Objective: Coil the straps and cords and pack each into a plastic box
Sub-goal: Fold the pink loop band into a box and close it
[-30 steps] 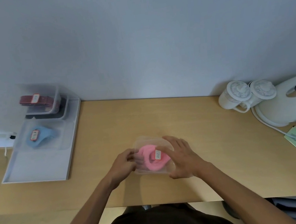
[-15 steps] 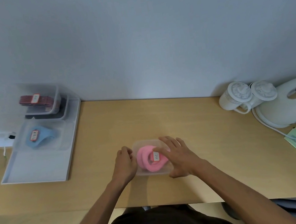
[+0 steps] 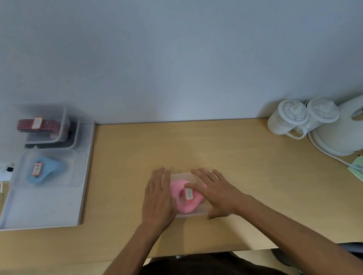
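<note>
Moved: both hands open out since a second ago, flattening against the box they were gripping, which now sits lower on the tabletop (image 3: 237, 152).
Tray (image 3: 43, 214): far left, well apart, carrying boxes with a blue strap (image 3: 46, 170) and a red striped strap (image 3: 39, 125).
Plastic box (image 3: 201, 208): between the hands, near the front edge.
Left hand (image 3: 159, 198): fingers straight and together, flat against the box's left side.
Right hand (image 3: 216, 189): fingers spread apart over the top right, clamped on nothing.
Pink strap (image 3: 182, 198): coiled inside, tagged, just beside both palms; the left seems better placed to carry it trayward.
</note>
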A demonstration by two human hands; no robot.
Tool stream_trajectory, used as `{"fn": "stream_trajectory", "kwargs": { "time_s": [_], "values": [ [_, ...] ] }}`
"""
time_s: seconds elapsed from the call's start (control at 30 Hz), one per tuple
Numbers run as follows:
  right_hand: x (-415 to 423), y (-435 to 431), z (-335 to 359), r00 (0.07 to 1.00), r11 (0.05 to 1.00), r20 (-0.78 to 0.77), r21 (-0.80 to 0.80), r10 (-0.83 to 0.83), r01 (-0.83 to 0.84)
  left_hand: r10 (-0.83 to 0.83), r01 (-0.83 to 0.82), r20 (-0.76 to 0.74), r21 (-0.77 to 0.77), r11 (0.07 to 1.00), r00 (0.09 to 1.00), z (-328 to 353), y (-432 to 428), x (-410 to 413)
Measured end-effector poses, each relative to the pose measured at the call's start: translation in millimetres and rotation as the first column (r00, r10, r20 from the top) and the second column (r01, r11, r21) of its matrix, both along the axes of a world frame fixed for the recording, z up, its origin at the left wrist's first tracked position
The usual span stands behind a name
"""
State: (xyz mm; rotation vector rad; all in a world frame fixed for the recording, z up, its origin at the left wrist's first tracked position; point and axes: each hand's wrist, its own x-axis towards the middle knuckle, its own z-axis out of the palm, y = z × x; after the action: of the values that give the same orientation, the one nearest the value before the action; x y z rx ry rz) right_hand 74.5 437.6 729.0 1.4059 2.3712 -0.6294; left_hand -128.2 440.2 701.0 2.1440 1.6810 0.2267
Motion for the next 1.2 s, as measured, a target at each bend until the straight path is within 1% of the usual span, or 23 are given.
{"fn": "stream_trajectory", "kwargs": {
  "time_s": [0.07,0.17,0.27,0.33,0.4,0.5,0.6,0.7,0.87,1.0,1.07,1.1,1.17,1.2],
  "values": [
    [1.5,-1.9,-1.4,1.000,1.000,-0.022,0.003,-0.012,0.012,-0.102,0.104,-0.085,0.017,0.994,0.991,-4.7,-0.6,8.1],
    [6.5,-4.0,-6.6,0.995,0.999,-0.093,-0.024,-0.046,0.044,-0.136,0.133,-0.143,-0.033,0.991,0.980,-13.9,-2.8,12.7],
    [8.5,-3.8,-11.1,0.964,0.986,-0.208,-0.062,-0.167,0.157,-0.156,0.152,-0.166,-0.039,0.988,0.974,-19.7,-3.7,12.1],
    [6.5,-6.8,-19.2,0.946,0.974,-0.236,0.002,-0.220,0.227,-0.163,0.161,-0.150,-0.024,0.987,0.975,-21.3,-3.1,12.0],
    [1.7,-14.5,-30.6,0.938,0.952,-0.251,0.125,-0.240,0.278,-0.164,0.162,-0.134,-0.022,0.987,0.977,-22.4,-3.3,11.9],
    [-5.2,-21.8,-43.9,0.919,0.912,-0.278,0.221,-0.280,0.345,-0.167,0.166,-0.118,-0.019,0.986,0.979,-24.1,-4.2,11.8],
    [-8.7,-22.7,-48.9,0.906,0.889,-0.313,0.266,-0.286,0.372,-0.149,0.150,-0.095,0.009,0.989,0.984,-26.2,-3.1,12.3],
    [-7.0,-22.3,-52.4,0.910,0.887,-0.322,0.293,-0.260,0.357,-0.151,0.152,-0.067,0.009,0.988,0.986,-28.5,-2.9,13.0],
    [-7.8,-20.5,-51.9,0.904,0.885,-0.336,0.289,-0.263,0.365,-0.186,0.186,-0.017,-0.011,0.983,0.982,-31.2,-1.5,10.2],
    [-5.5,-19.2,-46.1,0.898,0.912,-0.335,0.192,-0.286,0.362,-0.153,0.159,0.096,-0.069,0.985,0.984,-25.0,0.2,7.0],
    [-1.7,-16.3,-43.4,0.907,0.930,-0.328,0.163,-0.263,0.329,-0.149,0.161,0.147,-0.076,0.984,0.978,-21.8,3.5,3.3],
    [-0.4,-17.3,-42.3,0.906,0.931,-0.326,0.151,-0.269,0.331,-0.157,0.167,0.145,-0.064,0.984,0.977,-20.4,3.8,0.5],
    [0.6,-19.8,-38.4,0.889,0.909,-0.328,0.161,-0.319,0.385,-0.159,0.161,0.088,-0.013,0.987,0.983,-20.9,3.2,-3.8],
    [-0.7,-20.3,-36.7,0.871,0.886,-0.325,0.162,-0.367,0.434,-0.114,0.115,0.067,-0.018,0.993,0.991,-21.7,2.4,-5.6]
  ]
}}
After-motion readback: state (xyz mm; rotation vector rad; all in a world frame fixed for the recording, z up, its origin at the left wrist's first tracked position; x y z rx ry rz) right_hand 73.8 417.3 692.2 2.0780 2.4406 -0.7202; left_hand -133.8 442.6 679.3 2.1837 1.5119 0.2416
